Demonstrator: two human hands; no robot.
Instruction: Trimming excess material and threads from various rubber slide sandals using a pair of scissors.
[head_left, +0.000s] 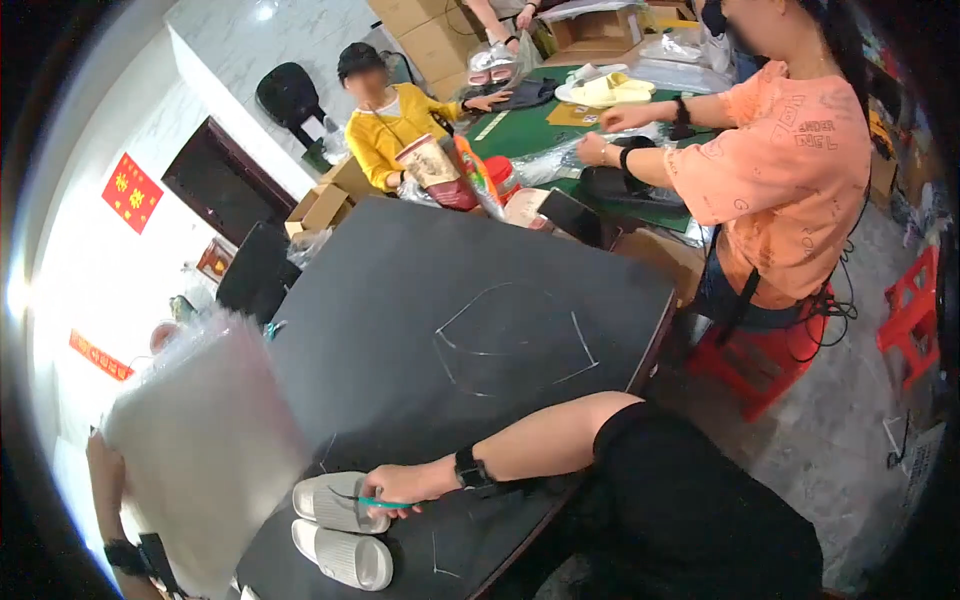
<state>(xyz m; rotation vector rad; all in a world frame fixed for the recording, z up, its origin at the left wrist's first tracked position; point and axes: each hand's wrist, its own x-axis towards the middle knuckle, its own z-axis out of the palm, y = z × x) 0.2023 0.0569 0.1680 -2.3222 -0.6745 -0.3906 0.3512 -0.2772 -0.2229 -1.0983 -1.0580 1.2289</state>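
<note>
On the near end of the dark table (500,260), the person's right hand (395,487) rests on the upper of two pale slippers (338,503), fingers closed around small green-handled scissors (385,502). Off that table's left edge, the left hand (105,470) lifts a blurred stack of clear plastic bags (200,440); its grip is hidden behind them, so how far it closes cannot be told.

We see the plastic bag (205,440) blurred, hiding our left hand (108,470); our right hand's (392,488) fingertips vanish behind a slipper (340,503).
</note>
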